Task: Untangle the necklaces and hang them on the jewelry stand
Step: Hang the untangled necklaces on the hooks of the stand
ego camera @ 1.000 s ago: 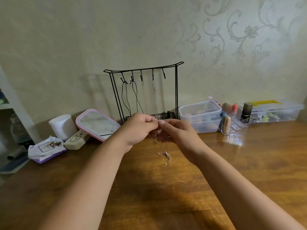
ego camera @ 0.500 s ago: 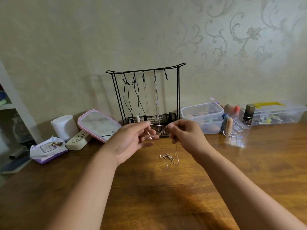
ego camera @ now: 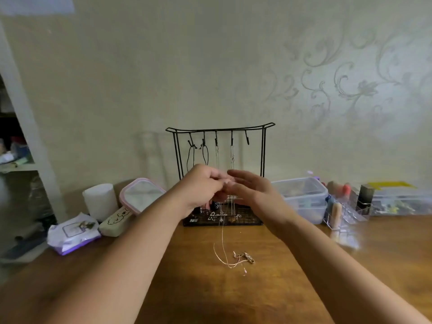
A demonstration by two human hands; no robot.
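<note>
Far left, a shelf unit is running off the frame edge; its contents are blurring beyond identification. A wipes pack, white cylinder and pink-rimmed mirror are sitting along the table.

Your left hand is pinching a thin gold necklace, fingers curled; the chain is hanging down to a tangle lying on the table. Your right hand is hovering beside it, fingers extended and relaxed, holding nothing visible.

Behind them, the jewelry stand is carrying four hung necklaces; its mesh base tray is holding small items, partly hidden by your hands.

Right, a clear lidded tub is showing indistinct contents. The acrylic organizer and long clear box are holding small cosmetics, too blurred to name.
</note>
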